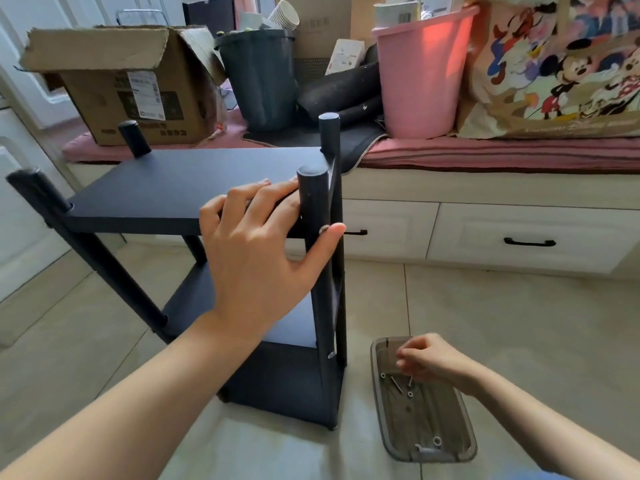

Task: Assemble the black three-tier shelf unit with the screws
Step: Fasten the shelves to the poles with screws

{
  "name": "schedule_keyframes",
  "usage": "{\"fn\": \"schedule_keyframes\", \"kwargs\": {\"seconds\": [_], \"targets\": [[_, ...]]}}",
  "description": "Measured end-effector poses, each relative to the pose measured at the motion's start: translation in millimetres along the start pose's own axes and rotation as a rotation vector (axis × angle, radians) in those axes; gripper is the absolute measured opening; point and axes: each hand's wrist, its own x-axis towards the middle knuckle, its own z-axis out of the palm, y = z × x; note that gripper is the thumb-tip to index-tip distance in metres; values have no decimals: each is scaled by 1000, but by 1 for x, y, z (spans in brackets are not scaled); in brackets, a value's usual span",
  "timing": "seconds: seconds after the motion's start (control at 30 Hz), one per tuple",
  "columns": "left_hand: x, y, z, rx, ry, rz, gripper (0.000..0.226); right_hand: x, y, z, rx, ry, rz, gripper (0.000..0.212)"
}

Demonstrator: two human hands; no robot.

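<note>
The black three-tier shelf unit (166, 181) stands upright on the tiled floor, with four round posts rising past its top board. My left hand (256, 247) holds its front right corner: the fingers lie on the top board and the thumb wraps across the front right post (313, 199), beside a small screw head. To the right, a smoky clear tray (386, 431) on the floor holds several loose screws (396, 384) and a ring-shaped part (437, 440). My right hand (433, 358) hovers over the tray's far end, fingertips pinched on a screw (410, 381).
Behind the shelf runs a low bench with drawers (519, 237) and a pink cushion. On it stand a cardboard box (128, 88), a dark bin (259, 77), a pink bucket (422, 74) and a cartoon-print bag (561, 64). Bare floor tiles lie right of the tray.
</note>
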Motion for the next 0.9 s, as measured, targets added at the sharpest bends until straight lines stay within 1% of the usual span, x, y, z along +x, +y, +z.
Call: {"fn": "schedule_keyframes", "kwargs": {"seconds": [0.17, 0.37, 0.47, 0.6, 0.67, 0.77, 0.8, 0.9], "targets": [[2, 5, 5, -7, 10, -8, 46, 60, 62, 22, -170, 54, 84, 18], [1, 8, 5, -28, -3, -14, 46, 111, 103, 49, -294, 148, 75, 29], [2, 11, 4, -23, -25, -25, 48, 129, 118, 58, -392, 189, 52, 23], [1, 13, 2, -30, -57, -60, 50, 141, 140, 69, -471, 251, 38, 7], [0, 14, 1, -38, -60, -83, 51, 145, 149, 75, -543, 271, 11, 8], [0, 16, 1, -50, -73, -88, 50, 150, 154, 82, -665, 274, -47, 26], [1, 15, 1, -53, -79, -87, 48, 151, 154, 84, -698, 271, -57, 28], [-1, 14, 1, -78, -82, -94, 45, 154, 152, 90, -773, 293, -52, 30]]}}
